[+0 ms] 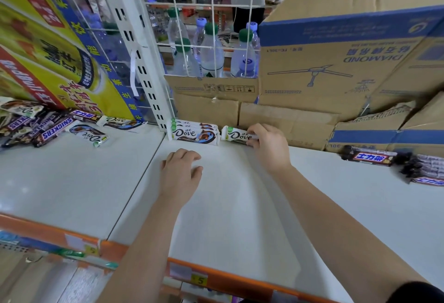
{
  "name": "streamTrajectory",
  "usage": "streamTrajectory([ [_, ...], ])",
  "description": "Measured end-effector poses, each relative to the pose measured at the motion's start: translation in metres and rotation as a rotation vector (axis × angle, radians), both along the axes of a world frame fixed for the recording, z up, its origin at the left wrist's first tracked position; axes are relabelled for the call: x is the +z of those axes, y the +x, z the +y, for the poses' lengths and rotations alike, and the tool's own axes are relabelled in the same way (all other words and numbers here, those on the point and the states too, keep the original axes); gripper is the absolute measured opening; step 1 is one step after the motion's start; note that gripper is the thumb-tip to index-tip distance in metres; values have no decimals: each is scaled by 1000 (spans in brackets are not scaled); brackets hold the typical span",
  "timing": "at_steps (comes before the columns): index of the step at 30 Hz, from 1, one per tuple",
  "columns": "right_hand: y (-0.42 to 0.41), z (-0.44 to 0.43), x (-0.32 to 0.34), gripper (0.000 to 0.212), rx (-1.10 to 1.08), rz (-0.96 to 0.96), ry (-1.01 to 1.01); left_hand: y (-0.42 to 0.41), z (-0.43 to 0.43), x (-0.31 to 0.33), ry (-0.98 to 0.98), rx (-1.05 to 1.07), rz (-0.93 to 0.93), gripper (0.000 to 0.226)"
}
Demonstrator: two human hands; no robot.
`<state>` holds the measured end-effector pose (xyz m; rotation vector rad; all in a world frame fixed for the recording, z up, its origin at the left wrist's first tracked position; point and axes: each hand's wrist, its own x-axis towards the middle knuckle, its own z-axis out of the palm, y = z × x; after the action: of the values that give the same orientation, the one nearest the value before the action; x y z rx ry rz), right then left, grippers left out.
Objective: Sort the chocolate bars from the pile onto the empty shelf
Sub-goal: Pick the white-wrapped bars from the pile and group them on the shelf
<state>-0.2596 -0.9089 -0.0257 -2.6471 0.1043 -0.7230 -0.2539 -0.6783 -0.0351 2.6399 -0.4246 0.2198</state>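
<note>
A small stack of white Dove bars point(194, 133) lies at the back of the white shelf point(228, 206), against the upright post. Just right of it lies another Dove bar point(234, 135), and my right hand point(269, 145) grips its right end. My left hand point(182, 170) rests flat on the shelf in front of the stack, holding nothing. A pile of Snickers and Dove bars point(40, 124) lies on the shelf section to the left. Dark Snickers bars point(370, 157) lie at the far right.
Cardboard boxes point(336, 67) stand along the back right of the shelf. Water bottles point(211, 52) show behind a wire grid. A yellow and blue carton point(52, 45) leans behind the left pile. The shelf's orange front edge point(216, 274) carries price tags.
</note>
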Motion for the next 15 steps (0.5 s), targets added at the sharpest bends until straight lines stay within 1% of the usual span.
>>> streamTrajectory([
  [3, 0, 3, -7, 15, -69, -14, -83, 2, 1, 0, 0, -9, 0, 22],
  [5, -1, 6, -9, 16, -80, -4, -52, 3, 2, -1, -8, -15, -1, 22],
  [8, -1, 7, -8, 20, -41, 27, 14, 3, 3, -1, 1, -15, 0, 23],
  [10, -2, 6, -6, 19, -28, 33, 31, 2, 4, -1, -9, -15, -5, 22],
  [12, -3, 5, -5, 16, -42, 16, -10, 1, 5, -1, -6, -14, -6, 22],
  [15, -4, 4, -6, 11, -98, -35, -129, -1, 6, 0, 5, -15, -4, 22],
])
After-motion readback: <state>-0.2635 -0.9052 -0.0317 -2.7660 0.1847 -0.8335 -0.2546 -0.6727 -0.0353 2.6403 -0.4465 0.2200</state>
